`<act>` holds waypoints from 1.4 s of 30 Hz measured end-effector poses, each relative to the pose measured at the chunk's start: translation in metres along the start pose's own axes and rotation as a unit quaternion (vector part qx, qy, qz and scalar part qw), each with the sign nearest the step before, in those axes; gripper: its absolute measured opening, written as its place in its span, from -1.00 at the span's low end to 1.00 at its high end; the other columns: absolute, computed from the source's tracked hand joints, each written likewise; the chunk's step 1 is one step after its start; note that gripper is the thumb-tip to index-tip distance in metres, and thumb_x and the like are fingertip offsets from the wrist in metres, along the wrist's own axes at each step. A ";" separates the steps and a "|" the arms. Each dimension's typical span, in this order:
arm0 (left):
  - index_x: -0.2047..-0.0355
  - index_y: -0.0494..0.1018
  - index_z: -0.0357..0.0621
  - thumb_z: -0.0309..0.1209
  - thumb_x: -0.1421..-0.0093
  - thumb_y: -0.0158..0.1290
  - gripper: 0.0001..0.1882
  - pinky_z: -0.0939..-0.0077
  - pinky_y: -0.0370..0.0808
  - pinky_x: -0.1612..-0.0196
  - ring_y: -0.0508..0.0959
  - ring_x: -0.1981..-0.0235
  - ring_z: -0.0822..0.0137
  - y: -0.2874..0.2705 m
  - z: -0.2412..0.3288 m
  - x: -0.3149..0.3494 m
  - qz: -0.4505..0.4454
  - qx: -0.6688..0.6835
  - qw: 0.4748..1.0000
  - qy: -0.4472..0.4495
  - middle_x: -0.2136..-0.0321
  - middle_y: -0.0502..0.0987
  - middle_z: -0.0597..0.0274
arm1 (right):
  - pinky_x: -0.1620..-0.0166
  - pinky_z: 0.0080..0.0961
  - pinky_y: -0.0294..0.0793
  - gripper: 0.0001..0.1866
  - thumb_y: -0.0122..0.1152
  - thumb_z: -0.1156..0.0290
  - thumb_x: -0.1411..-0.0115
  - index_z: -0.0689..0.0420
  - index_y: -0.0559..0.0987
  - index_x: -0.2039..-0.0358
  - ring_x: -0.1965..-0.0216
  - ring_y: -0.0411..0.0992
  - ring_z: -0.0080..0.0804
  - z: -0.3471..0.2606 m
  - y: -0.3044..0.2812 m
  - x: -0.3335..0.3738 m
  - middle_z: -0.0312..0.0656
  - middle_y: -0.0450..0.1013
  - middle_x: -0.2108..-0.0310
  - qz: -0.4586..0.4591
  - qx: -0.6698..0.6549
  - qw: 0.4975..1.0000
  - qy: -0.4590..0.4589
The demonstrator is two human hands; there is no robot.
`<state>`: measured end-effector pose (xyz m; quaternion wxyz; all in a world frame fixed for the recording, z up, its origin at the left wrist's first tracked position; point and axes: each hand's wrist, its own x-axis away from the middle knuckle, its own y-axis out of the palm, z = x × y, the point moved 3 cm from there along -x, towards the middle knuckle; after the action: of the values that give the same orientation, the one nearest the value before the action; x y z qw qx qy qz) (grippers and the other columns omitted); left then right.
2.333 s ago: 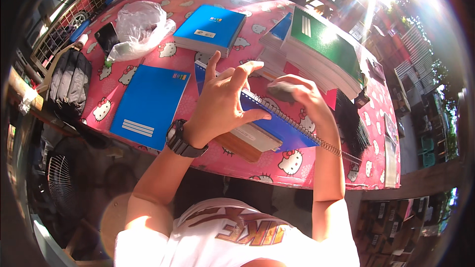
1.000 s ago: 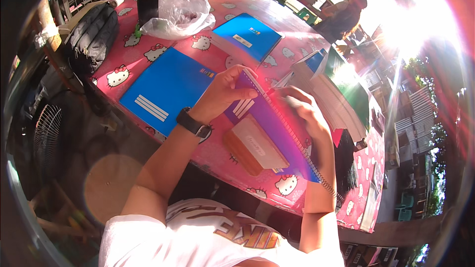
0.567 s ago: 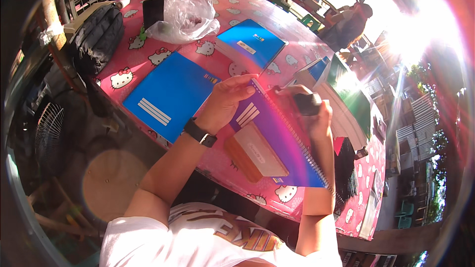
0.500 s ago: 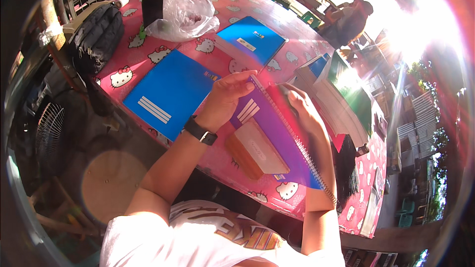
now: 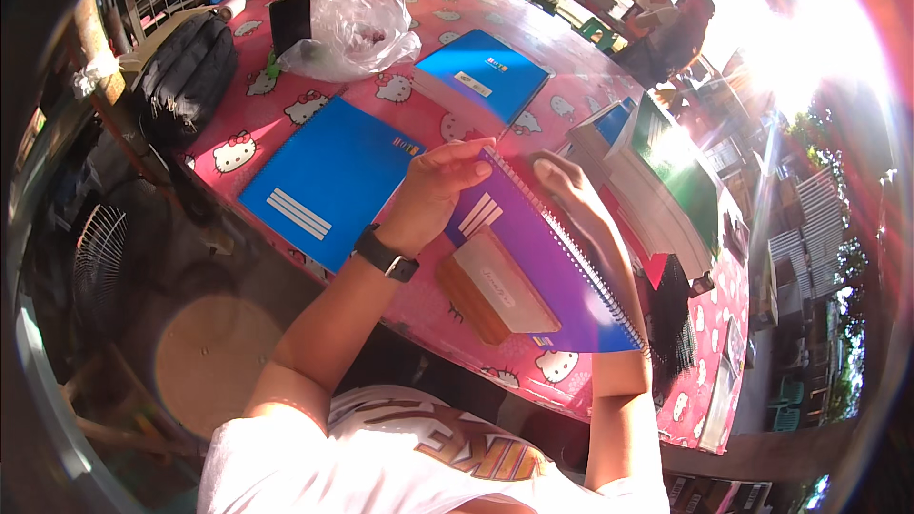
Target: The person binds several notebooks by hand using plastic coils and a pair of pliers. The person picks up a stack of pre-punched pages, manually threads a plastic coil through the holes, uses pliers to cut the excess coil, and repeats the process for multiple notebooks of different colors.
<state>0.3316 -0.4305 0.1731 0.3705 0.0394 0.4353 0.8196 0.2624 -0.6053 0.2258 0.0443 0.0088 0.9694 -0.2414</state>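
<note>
A spiral notebook point(image 5: 533, 257) with a blue-purple cover stands tilted over the table in front of me. My left hand point(image 5: 443, 181), wearing a black watch point(image 5: 386, 254), pinches its upper corner between thumb and fingers. Behind the coiled edge is my right hand point(image 5: 569, 186); its thumb side shows, but the other fingers are largely hidden, so its grip is unclear. Against the cover's near side appears a brown block-like object point(image 5: 500, 286) with a pale face. A blue spiral notebook point(image 5: 328, 181) lies flat left of my left hand, and another blue notebook point(image 5: 484, 76) lies farther back.
A pink patterned cloth point(image 5: 238, 152) covers the table. Thick stacked books point(image 5: 657, 171) stand at right, beside a black mesh holder point(image 5: 671, 314). A clear plastic bag point(image 5: 357, 29), black phone point(image 5: 290, 24) and black bag point(image 5: 186, 76) are at back left. People point(image 5: 671, 29) are beyond the table.
The held notebook has tilted slightly, its lower coiled end rising a little. My right hand has shifted slightly behind it, while my left keeps the corner. A second person now shows in the background.
</note>
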 end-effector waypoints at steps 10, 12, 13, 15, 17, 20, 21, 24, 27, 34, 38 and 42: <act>0.35 0.47 -0.14 -0.53 -0.01 0.21 -0.81 0.70 0.40 0.31 0.47 0.37 0.60 -0.006 -0.040 0.009 -0.105 -0.223 0.967 -0.065 0.39 0.54 0.38 | -0.02 -0.35 0.30 -0.63 0.28 0.22 -0.01 0.19 0.55 0.22 0.10 0.38 -0.15 0.084 -0.012 0.154 -0.01 0.43 0.16 0.236 0.276 0.930 0.056; 0.32 0.44 -0.15 -0.54 -0.02 0.22 -0.78 0.67 0.41 0.32 0.45 0.43 0.62 -0.001 -0.039 0.015 -0.002 -0.267 0.963 0.023 0.46 0.52 0.41 | -0.03 -0.33 0.29 -0.63 0.31 0.24 0.03 0.18 0.55 0.23 0.09 0.37 -0.13 0.113 -0.007 0.196 0.00 0.42 0.15 0.244 0.276 0.921 0.126; 0.32 0.44 -0.15 -0.54 -0.02 0.22 -0.78 0.67 0.41 0.32 0.45 0.43 0.62 0.003 -0.046 0.019 -0.008 -0.269 0.963 0.012 0.46 0.52 0.41 | -0.03 -0.33 0.29 -0.63 0.33 0.25 0.04 0.18 0.56 0.24 0.08 0.36 -0.12 0.119 -0.006 0.211 0.01 0.42 0.15 0.246 0.277 0.915 0.159; 0.30 0.43 -0.18 -0.52 -0.02 0.23 -0.75 0.66 0.41 0.29 0.46 0.40 0.61 0.009 -0.049 0.033 0.046 -0.266 0.957 0.106 0.45 0.52 0.40 | -0.08 -0.27 0.26 -0.50 0.37 0.20 0.09 0.13 0.51 0.13 -0.02 0.28 -0.09 0.118 -0.010 0.236 -0.01 0.35 0.02 0.293 0.363 0.868 0.172; 0.29 0.43 -0.19 -0.51 -0.02 0.24 -0.75 0.65 0.42 0.27 0.47 0.38 0.60 0.017 -0.055 0.054 0.084 -0.295 0.943 0.126 0.44 0.52 0.39 | -0.12 -0.20 0.23 -0.36 0.41 0.15 0.12 0.09 0.45 0.01 -0.11 0.20 -0.05 0.110 -0.009 0.255 -0.03 0.26 -0.11 0.343 0.468 0.799 0.158; 0.25 0.43 -0.22 -0.49 -0.02 0.25 -0.71 0.64 0.42 0.23 0.50 0.35 0.56 0.039 -0.048 0.068 0.118 -0.285 0.940 0.145 0.44 0.52 0.36 | -0.18 -0.09 0.16 -0.20 0.42 0.07 0.14 0.02 0.33 -0.12 -0.16 0.13 0.05 0.123 -0.011 0.315 0.01 0.17 -0.19 0.328 0.466 0.762 0.308; 0.21 0.42 -0.23 -0.48 -0.02 0.25 -0.67 0.63 0.42 0.21 0.50 0.34 0.54 0.050 -0.040 0.068 0.116 -0.253 0.950 0.144 0.44 0.52 0.34 | -0.18 -0.08 0.15 -0.15 0.37 -0.01 0.12 -0.01 0.27 -0.17 -0.17 0.12 0.07 0.116 -0.006 0.323 0.02 0.16 -0.19 0.303 0.448 0.741 0.398; 0.24 0.48 -0.26 -0.51 -0.02 0.23 -0.72 0.59 0.45 0.23 0.52 0.34 0.46 0.057 0.007 0.051 0.033 -0.429 0.866 0.253 0.38 0.54 0.24 | -0.16 -0.06 0.16 -0.11 0.31 -0.08 0.08 0.03 0.22 -0.20 -0.17 0.11 0.10 0.116 0.004 0.349 0.03 0.16 -0.19 0.326 0.434 0.732 0.411; 0.32 0.52 -0.26 -0.51 -0.02 0.23 -0.80 0.61 0.44 0.30 0.51 0.36 0.48 0.058 0.025 0.046 -0.053 -0.515 0.822 0.238 0.35 0.54 0.21 | -0.11 -0.10 0.23 -0.11 0.33 -0.04 0.09 0.15 0.24 -0.18 -0.10 0.16 0.01 0.115 0.002 0.369 0.01 0.23 -0.11 0.363 0.423 0.724 0.405; 0.37 0.52 -0.20 -0.53 0.04 0.25 -0.81 0.62 0.43 0.46 0.51 0.50 0.45 0.062 0.031 0.043 -0.067 -0.522 0.819 0.227 0.49 0.54 0.24 | 0.14 -0.38 0.37 -0.53 0.05 0.12 -0.15 0.24 0.40 0.08 0.24 0.37 -0.22 0.110 -0.001 0.373 -0.05 0.37 0.23 0.428 0.325 0.751 0.382; 0.36 0.52 -0.22 -0.49 -0.03 0.22 -0.84 0.70 0.34 0.49 0.42 0.54 0.58 0.061 0.033 0.040 -0.094 -0.580 0.777 0.225 0.44 0.52 0.30 | 0.37 -0.65 0.40 -0.54 0.05 0.13 -0.14 0.20 0.40 0.06 0.43 0.39 -0.54 0.080 0.011 0.338 -0.24 0.40 0.34 0.507 -0.110 0.834 0.188; 0.37 0.52 -0.23 -0.45 -0.05 0.22 -0.84 0.72 0.33 0.51 0.41 0.56 0.60 0.067 0.030 0.037 -0.083 -0.511 0.824 0.229 0.48 0.52 0.35 | 0.35 -0.61 0.41 -0.35 0.08 0.07 -0.10 0.32 0.30 -0.05 0.40 0.41 -0.49 0.039 0.041 0.275 -0.16 0.41 0.32 0.402 -0.228 0.885 0.059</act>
<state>0.2785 -0.4095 0.2320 0.2937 -0.3805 0.0278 0.8764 -0.0066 -0.5884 0.1480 0.0809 0.4016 0.9119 0.0254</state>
